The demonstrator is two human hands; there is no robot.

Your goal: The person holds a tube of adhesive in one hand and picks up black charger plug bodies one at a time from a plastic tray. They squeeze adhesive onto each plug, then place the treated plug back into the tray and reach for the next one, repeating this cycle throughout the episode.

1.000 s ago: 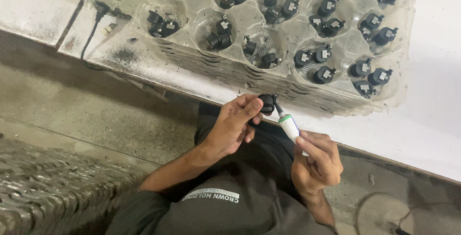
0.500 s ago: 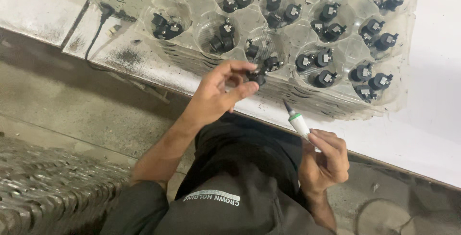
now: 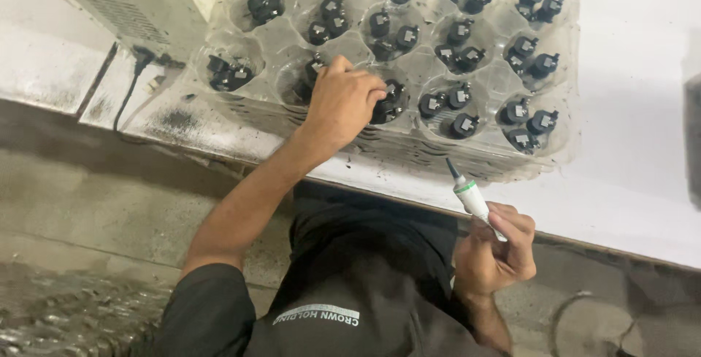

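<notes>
Nearest the camera, at the lower right of the frame, the right hand (image 3: 491, 255) was clenched around a small white applicator tube (image 3: 471, 196) with a green band and a dark nozzle. The tube's long axis ran diagonally, its tail buried in the fist and its tip pointing up and to the left, toward the tray but stopping short of it, over the white table (image 3: 642, 182) edge. The tip touched nothing.

Farther up, at the centre of the frame, the left hand (image 3: 342, 105) reached across the table edge into the clear plastic tray (image 3: 566, 58). Its fingers curled down into one of the front-row cups, closing on or just around a small black part (image 3: 385, 111); the knuckles hid the contact, so I could not tell whether the part was gripped or only touched. That part lay up and to the left of the tube's nozzle, roughly along the line the nozzle pointed, and the left hand was plainly the nearer of the two to it.

Beyond the hand, the tray's other cups held more black parts (image 3: 527, 116), mostly two or three to a cup, across the top of the frame. At the far upper left stood a grey metal box (image 3: 109, 6) with a black cable (image 3: 131, 87) dropping from it.
</notes>
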